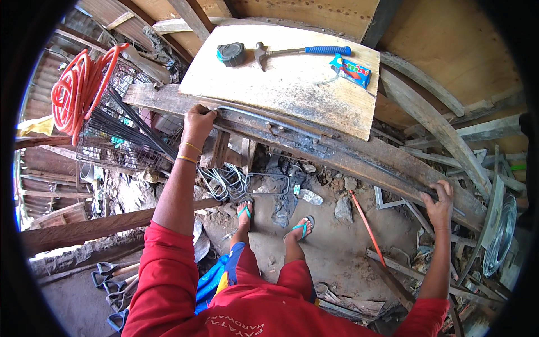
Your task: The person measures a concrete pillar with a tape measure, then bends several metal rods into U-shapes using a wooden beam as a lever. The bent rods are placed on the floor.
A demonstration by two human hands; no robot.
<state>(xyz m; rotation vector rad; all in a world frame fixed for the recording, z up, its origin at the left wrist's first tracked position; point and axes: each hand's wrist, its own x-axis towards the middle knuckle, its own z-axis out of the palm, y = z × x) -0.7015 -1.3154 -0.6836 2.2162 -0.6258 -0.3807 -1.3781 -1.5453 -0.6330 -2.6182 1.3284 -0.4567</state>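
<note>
A blue-handled hammer [292,51], a dark teal tape measure [231,54] and a blue-and-red packet [351,70] lie along the pale board's [281,90] far edge; orange hose [76,90], red sleeves.

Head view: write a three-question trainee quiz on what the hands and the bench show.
1. True or false: the left hand grips the near edge of the plywood board.
2. Which tool lies beside the tape measure on the board? A) hammer B) saw C) pliers
3. Fill in: the right hand rests on the long dark wooden ____ that runs under the board.

Key
1. False; it grips the end of the bent steel rod at the beam's edge, below the board.
2. A
3. beam
</note>
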